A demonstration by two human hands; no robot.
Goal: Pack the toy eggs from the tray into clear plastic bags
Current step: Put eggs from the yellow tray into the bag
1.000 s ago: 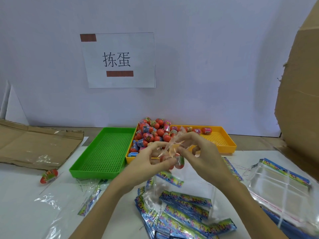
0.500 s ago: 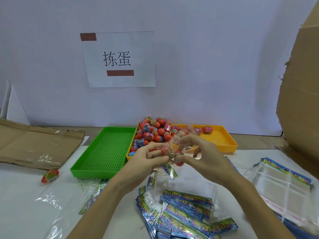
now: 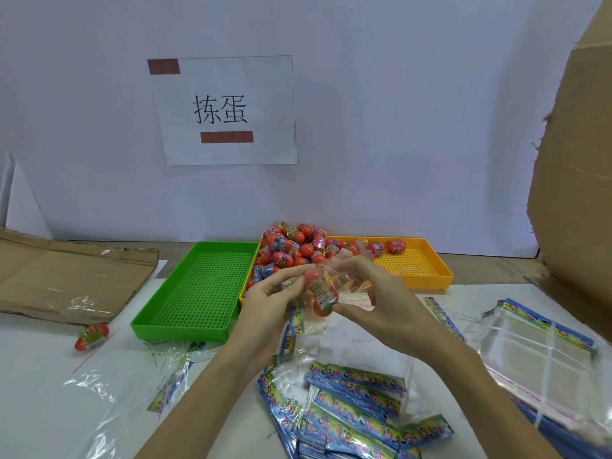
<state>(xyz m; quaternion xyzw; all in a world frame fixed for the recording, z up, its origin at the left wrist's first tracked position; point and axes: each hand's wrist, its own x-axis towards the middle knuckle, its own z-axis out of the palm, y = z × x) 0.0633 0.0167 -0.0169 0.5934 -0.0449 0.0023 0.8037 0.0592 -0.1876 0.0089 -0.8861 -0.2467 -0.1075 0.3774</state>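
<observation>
While our left hand [image 3: 265, 298] and right hand [image 3: 371, 303] pinch a clear bag [image 3: 334, 279] holding red toy eggs [image 3: 319, 293] between the fingertips, we judge the bagging step nearly done, sealing its mouth next.

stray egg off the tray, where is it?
Head view, far left: the stray egg lies on the white table, left of the green tray, beside the flattened cardboard.

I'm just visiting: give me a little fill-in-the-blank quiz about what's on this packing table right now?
1. The pile of toy eggs sits in the ____ tray.
2. The tray left of it is coloured ____.
3. Both hands, left hand and right hand, hold a clear ____ with an egg inside.
4. One stray egg lies near the flattened ____.

Missing: yellow; green; bag; cardboard
</observation>
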